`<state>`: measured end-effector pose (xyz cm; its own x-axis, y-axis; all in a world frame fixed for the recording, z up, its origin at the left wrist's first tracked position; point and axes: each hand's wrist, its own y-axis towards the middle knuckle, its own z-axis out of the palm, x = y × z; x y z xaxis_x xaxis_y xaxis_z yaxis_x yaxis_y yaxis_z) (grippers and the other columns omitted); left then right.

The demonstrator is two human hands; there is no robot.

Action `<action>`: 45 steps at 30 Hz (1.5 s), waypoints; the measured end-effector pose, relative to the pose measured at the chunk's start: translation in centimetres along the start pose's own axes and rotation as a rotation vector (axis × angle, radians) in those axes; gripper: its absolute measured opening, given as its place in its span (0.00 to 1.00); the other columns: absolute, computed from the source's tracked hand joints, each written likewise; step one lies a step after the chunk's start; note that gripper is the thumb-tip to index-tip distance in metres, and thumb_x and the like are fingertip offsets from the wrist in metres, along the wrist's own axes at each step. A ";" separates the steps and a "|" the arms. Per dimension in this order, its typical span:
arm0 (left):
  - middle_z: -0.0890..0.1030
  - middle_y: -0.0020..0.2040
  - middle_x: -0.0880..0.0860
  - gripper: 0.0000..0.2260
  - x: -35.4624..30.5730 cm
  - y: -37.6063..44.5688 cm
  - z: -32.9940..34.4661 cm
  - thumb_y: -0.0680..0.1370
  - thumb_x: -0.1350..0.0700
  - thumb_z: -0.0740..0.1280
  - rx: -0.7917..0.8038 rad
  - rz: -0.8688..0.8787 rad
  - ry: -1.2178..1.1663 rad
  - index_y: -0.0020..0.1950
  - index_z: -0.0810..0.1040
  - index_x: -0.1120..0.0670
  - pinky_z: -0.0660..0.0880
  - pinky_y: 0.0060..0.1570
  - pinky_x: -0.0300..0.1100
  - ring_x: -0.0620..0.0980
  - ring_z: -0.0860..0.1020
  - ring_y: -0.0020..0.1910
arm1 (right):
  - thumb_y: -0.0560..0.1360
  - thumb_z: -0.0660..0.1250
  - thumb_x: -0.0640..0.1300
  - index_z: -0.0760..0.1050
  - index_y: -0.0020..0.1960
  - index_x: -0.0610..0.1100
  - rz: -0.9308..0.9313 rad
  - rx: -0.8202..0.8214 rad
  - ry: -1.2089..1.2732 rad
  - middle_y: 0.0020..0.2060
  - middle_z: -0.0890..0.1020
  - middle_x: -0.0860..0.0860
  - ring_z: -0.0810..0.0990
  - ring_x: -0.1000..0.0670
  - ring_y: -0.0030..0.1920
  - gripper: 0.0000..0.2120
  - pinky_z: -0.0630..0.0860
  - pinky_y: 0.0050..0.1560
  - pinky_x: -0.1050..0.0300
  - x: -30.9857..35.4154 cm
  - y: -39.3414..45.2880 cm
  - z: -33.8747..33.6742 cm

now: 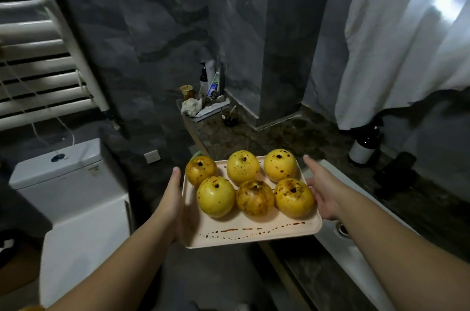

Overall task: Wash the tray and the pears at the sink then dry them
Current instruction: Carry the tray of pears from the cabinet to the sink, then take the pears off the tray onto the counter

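Tray (254, 232) of pears (250, 179) held between left hand (171, 198) and right hand (324, 188).

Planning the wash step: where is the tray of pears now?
Head view, centre: the beige rectangular tray is between left hand and right hand, left of the white sink.

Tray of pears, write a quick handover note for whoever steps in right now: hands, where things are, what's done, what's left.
Left hand: holds the tray's left edge.
Right hand: holds the right edge, fingers underneath.
Tray: held in the air, beside the white sink at the right; brown sauce streaks along its near edge.
Six pears: on the tray in two rows of three, spotted with brown marks.
Done: tray brought to the sink.
Left: wash the tray and the pears, then dry them; nothing looks wet yet.
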<state>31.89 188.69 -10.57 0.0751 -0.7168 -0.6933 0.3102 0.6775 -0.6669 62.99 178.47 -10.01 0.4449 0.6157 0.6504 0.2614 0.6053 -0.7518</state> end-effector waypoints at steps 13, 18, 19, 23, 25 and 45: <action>0.83 0.62 0.63 0.36 -9.5 23.4 3.4 0.77 0.24 0.56 -0.035 -0.010 -0.039 0.69 0.81 0.50 0.78 0.59 0.65 0.67 0.83 0.60 | 0.78 0.58 0.70 0.87 0.49 0.39 0.005 -0.018 0.036 0.50 0.86 0.37 0.87 0.38 0.46 0.36 0.83 0.36 0.45 12.3 20.4 3.5; 0.78 0.71 0.61 0.32 -10.2 29.1 4.0 0.79 0.28 0.56 -0.012 -0.029 -0.122 0.77 0.72 0.43 0.69 0.70 0.71 0.68 0.76 0.69 | 0.80 0.53 0.69 0.88 0.45 0.51 0.019 -0.056 -0.043 0.48 0.88 0.42 0.88 0.43 0.44 0.32 0.83 0.43 0.47 14.2 26.5 4.0; 0.77 0.72 0.60 0.31 -10.1 30.0 4.0 0.80 0.28 0.56 -0.010 -0.033 -0.133 0.77 0.72 0.43 0.68 0.70 0.71 0.68 0.76 0.69 | 0.80 0.54 0.70 0.88 0.49 0.50 0.012 -0.069 -0.058 0.49 0.87 0.43 0.88 0.42 0.46 0.31 0.81 0.50 0.44 14.3 27.5 3.9; 0.78 0.70 0.61 0.31 -9.9 32.4 3.8 0.79 0.28 0.57 -0.008 -0.058 -0.126 0.76 0.73 0.42 0.68 0.70 0.71 0.68 0.76 0.69 | 0.77 0.58 0.72 0.81 0.65 0.51 0.023 -0.112 -0.151 0.56 0.86 0.44 0.83 0.39 0.58 0.31 0.75 0.64 0.40 14.6 30.4 3.8; 0.78 0.71 0.61 0.31 -9.8 33.3 3.7 0.79 0.27 0.57 -0.022 -0.056 -0.128 0.76 0.73 0.42 0.68 0.71 0.70 0.67 0.76 0.69 | 0.73 0.60 0.75 0.79 0.67 0.52 0.028 -0.158 -0.206 0.58 0.84 0.46 0.81 0.42 0.58 0.34 0.76 0.55 0.49 15.0 30.9 4.0; 0.82 0.65 0.58 0.45 -12.4 33.9 3.0 0.64 0.25 0.63 -0.491 0.141 0.396 0.70 0.79 0.54 0.74 0.69 0.58 0.59 0.79 0.64 | 0.68 0.56 0.76 0.81 0.63 0.49 -0.199 -0.238 -0.595 0.58 0.83 0.46 0.79 0.42 0.61 0.40 0.72 0.67 0.43 17.7 32.7 4.4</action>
<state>44.29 220.09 -23.76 -0.3012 -0.5641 -0.7688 -0.1540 0.8245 -0.5446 75.71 211.40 -22.62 -0.1613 0.7180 0.6771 0.5021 0.6504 -0.5700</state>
